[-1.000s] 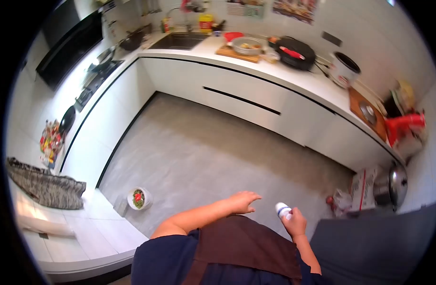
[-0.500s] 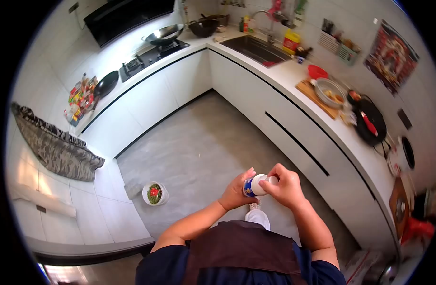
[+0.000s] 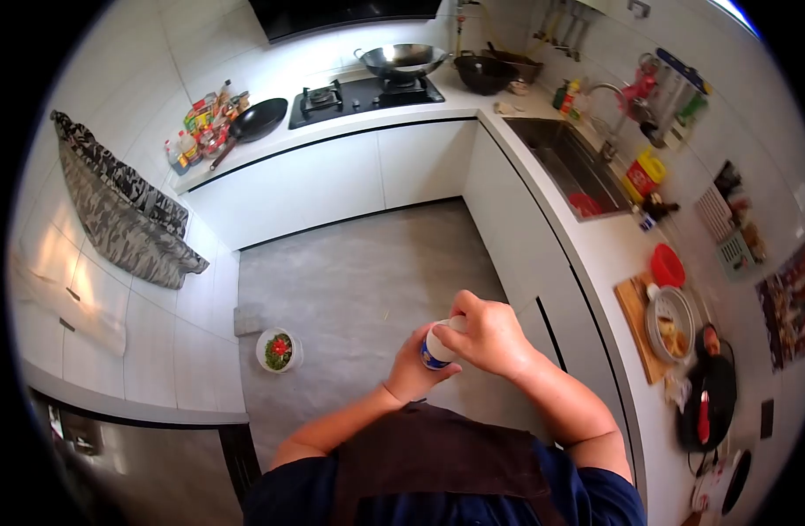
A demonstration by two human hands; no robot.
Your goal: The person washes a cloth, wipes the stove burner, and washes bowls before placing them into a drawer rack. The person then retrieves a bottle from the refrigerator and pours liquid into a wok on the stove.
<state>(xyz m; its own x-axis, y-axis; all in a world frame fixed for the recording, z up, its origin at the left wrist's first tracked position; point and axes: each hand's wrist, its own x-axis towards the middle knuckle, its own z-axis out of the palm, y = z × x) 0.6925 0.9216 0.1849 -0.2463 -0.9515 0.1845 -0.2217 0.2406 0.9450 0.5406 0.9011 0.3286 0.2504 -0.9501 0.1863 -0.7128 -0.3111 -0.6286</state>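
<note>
A small white container with a blue label (image 3: 435,352) is held upright in front of my apron, over the grey floor. My left hand (image 3: 413,368) is wrapped round its body from the left. Above it, my right hand (image 3: 488,335) is closed at the container's top, with fingers on what looks like its white lid. The palm hides part of the lid, so I cannot tell whether it is loose.
A white bin (image 3: 280,351) stands on the floor at left. Along the back counter are a flat pan (image 3: 260,120), a stove (image 3: 350,101) and a wok (image 3: 402,61). The right counter holds a sink (image 3: 569,162), a red bowl (image 3: 667,266) and a colander (image 3: 670,324).
My left hand has taken hold of the container, which was in my right hand at first. My right hand has moved to its top. The view has turned left toward the stove.
</note>
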